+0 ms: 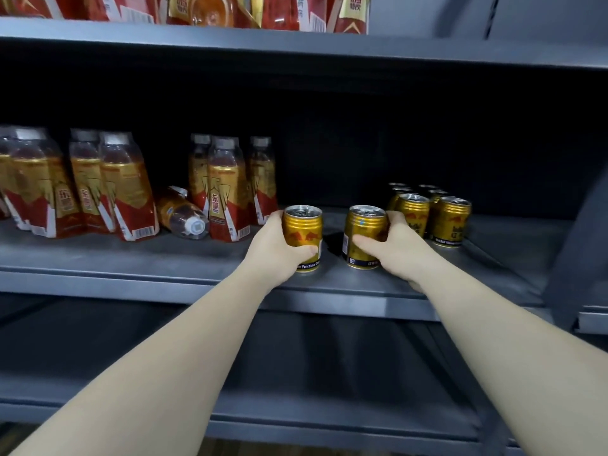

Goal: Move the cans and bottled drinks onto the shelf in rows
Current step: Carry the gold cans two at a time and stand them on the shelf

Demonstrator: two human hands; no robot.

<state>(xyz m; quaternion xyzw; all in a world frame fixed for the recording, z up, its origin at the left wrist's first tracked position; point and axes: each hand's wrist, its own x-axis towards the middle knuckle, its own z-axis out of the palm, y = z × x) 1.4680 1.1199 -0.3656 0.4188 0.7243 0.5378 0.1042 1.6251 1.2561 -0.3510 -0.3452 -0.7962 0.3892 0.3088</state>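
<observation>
Two gold cans in play, one in each hand! The left grip [279,248] is wrapped around the left can [304,232]. There are red bulls on the gold, and a dark band at the foot reads "Functional Dr" before the edge cuts it off. The right grip [394,250] is curled round the right can [362,225], barcode side facing us, with white Chinese characters on its dark bottom band.

Both cans are upright, long axis vertical, pull-tab tops up. They sit near the front of the shelf [148,258] with a gap between them. Whether their bases touch the deck, I cannot tell.

Just beside the right hand, the stocked cans [450,222] stand in two rows running back into the dark, all upright. The front one shows the same bull logo and "Red Bull" in small print at its foot.

Over on the left are the bottles [227,189], standing in loose groups with red-and-gold labels carrying the characters 东鹏. One fallen bottle [182,215] lies on its side between them, white cap pointing toward the front edge.

The shelving is grey-blue metal with a dark back. The upper shelf [296,47] carries red-and-gold packs [210,8], and a lower shelf [329,357] runs under the forearms.
</observation>
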